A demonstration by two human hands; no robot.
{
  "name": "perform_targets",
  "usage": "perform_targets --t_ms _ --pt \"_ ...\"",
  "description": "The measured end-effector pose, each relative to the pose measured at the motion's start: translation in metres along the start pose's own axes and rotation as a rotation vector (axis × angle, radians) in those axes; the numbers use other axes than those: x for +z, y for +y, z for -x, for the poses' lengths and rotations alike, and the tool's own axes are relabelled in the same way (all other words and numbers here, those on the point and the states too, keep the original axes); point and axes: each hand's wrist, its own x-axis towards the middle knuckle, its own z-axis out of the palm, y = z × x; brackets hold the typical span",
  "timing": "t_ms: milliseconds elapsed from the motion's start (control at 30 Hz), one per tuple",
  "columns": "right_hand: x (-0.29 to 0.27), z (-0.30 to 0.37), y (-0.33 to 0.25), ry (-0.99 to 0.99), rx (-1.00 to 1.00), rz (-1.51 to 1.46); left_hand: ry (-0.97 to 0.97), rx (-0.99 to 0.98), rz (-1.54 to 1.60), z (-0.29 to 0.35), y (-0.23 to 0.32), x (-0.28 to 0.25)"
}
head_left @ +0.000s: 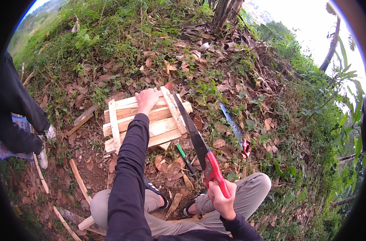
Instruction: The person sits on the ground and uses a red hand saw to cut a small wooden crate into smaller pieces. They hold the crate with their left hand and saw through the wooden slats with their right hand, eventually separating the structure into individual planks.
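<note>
A small slatted panel of pale wooden boards [155, 127], with one batten across each end, lies on the leafy ground in front of me. My left hand [147, 99] grips its far side, fingers curled over the boards near the right batten [173, 110]. In my right hand [222, 195] is a hand saw [197, 140], held by its red handle. Its dark blade points up and away, along the panel's right end; whether the teeth touch the wood I cannot tell. A green-and-black stick-shaped tool [185, 158] lies between the panel and the saw handle.
A second saw [233, 125], with a blue blade and red handle, lies right of the panel. Loose wood strips [79, 180] and a short board [82, 119] lie at left. Another person [20, 100] in dark clothing stands at far left. A tree trunk [227, 14] rises beyond.
</note>
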Motion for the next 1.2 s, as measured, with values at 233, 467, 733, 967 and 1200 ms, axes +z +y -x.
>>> perform_targets --t_ms 233,467,733,967,1200 --pt "0.058 -0.11 0.021 -0.079 -0.168 0.144 -0.026 0.02 -0.085 0.013 -0.009 0.007" --pt "0.049 -0.097 0.023 -0.025 -0.16 0.098 -0.008 0.085 -0.077 0.023 0.006 0.005" --pt "0.051 -0.072 0.054 0.034 -0.05 0.063 -0.042 0.3 -0.135 0.048 0.027 0.021" --pt "0.075 -0.136 0.026 0.004 -0.123 0.017 -0.036 0.071 -0.092 0.028 0.012 -0.004" --pt "0.083 -0.142 0.007 -0.055 -0.246 0.201 -0.191 0.136 -0.12 -0.002 0.011 -0.002"
